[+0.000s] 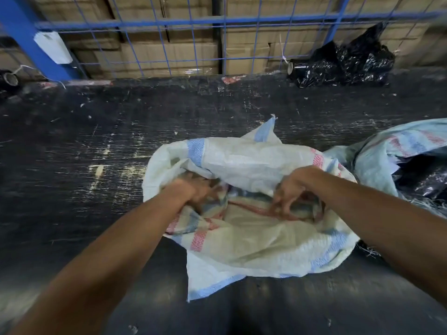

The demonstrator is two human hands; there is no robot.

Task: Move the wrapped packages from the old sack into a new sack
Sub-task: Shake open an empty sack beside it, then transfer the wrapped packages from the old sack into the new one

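A white woven sack (254,165) with blue and red stripes lies crumpled on the dark floor at the centre. My left hand (191,192) grips the sack's mouth edge on the left. My right hand (292,187) pinches the mouth edge on the right with curled fingers. Between my hands the mouth gapes a little; its inside is hard to make out. A second, pale blue striped sack (396,151) lies at the right edge, torn open, with black wrapped packages (420,180) showing inside it.
A blue wire-mesh fence (217,20) runs along the back with stacked cardboard boxes (169,56) behind it. Crumpled black plastic wrap (348,64) and a roll lie by the fence at the right. The dark floor (96,141) is scuffed and littered.
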